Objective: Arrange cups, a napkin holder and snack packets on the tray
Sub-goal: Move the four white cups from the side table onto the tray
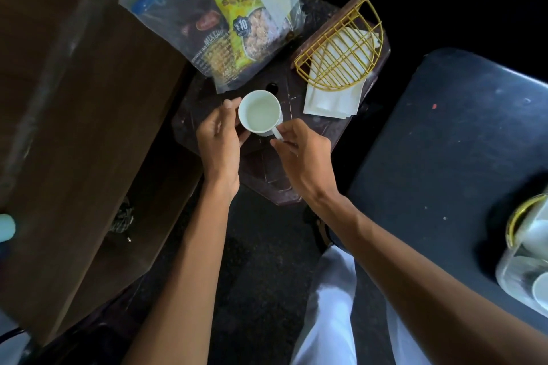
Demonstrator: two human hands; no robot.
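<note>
Keep the cup level above the small counter, near the packets and holder, with right hand fingers pinching its handle and left hand fingers curled round its side, then carry it to the tray, which is cut off at the frame's right edge, contents unclear.

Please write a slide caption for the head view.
A cup held by left hand and right hand, beside snack packets and a napkin holder.

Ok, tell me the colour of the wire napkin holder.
Yellow wire napkin holder with a brown base, clearest in the head view.
</note>
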